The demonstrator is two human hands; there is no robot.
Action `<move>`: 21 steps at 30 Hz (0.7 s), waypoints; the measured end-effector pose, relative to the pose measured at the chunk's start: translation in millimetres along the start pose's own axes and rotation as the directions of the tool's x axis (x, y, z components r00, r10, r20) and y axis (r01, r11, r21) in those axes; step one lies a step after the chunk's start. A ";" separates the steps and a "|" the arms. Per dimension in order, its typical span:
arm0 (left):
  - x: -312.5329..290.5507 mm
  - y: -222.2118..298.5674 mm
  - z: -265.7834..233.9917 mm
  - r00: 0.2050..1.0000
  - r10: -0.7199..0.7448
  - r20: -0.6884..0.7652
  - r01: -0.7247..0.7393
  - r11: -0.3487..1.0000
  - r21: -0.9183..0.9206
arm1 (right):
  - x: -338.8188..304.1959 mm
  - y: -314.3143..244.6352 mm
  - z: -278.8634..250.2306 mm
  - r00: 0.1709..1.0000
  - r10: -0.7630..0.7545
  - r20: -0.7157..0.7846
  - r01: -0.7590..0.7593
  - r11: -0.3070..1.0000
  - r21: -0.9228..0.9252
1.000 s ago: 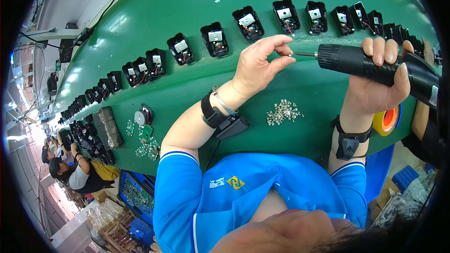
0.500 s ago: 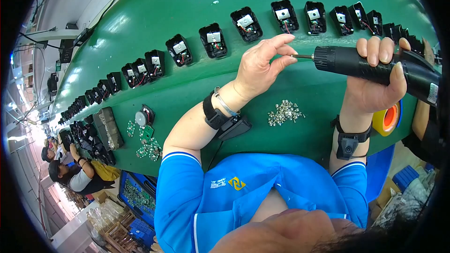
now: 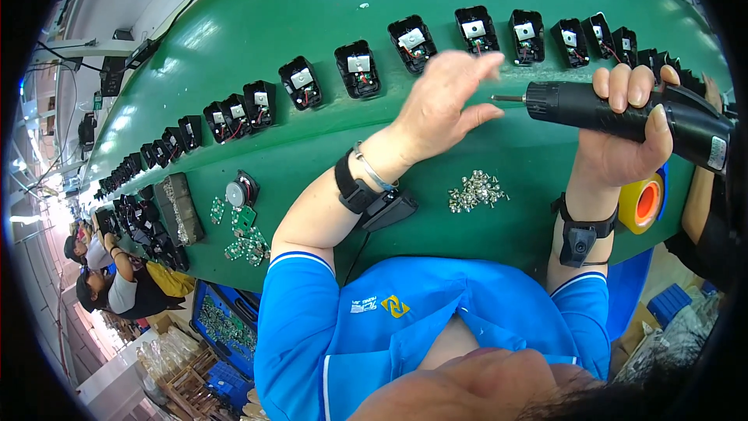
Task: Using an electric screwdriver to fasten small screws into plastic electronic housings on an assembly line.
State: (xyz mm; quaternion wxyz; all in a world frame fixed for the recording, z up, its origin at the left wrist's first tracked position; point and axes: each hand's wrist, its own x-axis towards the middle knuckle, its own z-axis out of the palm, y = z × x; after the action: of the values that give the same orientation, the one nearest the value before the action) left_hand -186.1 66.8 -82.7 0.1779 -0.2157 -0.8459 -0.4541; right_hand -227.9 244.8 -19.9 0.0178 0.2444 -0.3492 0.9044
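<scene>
Right hand (image 3: 619,157) clamped around a black power screwdriver (image 3: 573,101), the fingers curled over the top of its barrel and the thumb along the near side. The tool lies roughly level, its slender bit (image 3: 510,97) pointing left out of the grip. Left hand (image 3: 440,105), blurred, just beside the bit's tip: thumb and forefinger stand apart, with a clear gap between them and the bit touching neither. Whether a screw sits on the tip is too small to tell.

Nearer the body, below the gap between the hands, a loose pile of silvery screws (image 3: 477,192) rests on the green table (image 3: 436,238). Beyond the hands, open black housings (image 3: 358,70) with pale metal plates form a curved row; one stands partly behind the left fingertips. Below the right hand, near its wrist, is a yellow roll of tape (image 3: 643,204). Left of the left forearm lie a round speaker (image 3: 240,189) and small green circuit boards (image 3: 245,242); farther out is a long grey block (image 3: 179,210).
</scene>
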 end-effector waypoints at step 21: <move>12.8 -50.3 1.3 0.998 -0.055 -0.004 0.048 0.836 0.547 | 28.2 81.4 -4.4 0.972 -0.200 -0.123 0.164 0.953 -0.256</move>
State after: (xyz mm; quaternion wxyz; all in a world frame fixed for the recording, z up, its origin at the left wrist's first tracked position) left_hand -223.4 45.6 -111.8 0.2145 -0.1359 -0.9469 -0.1974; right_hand -271.1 182.2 -60.6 0.1567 0.2042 -0.4316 0.8646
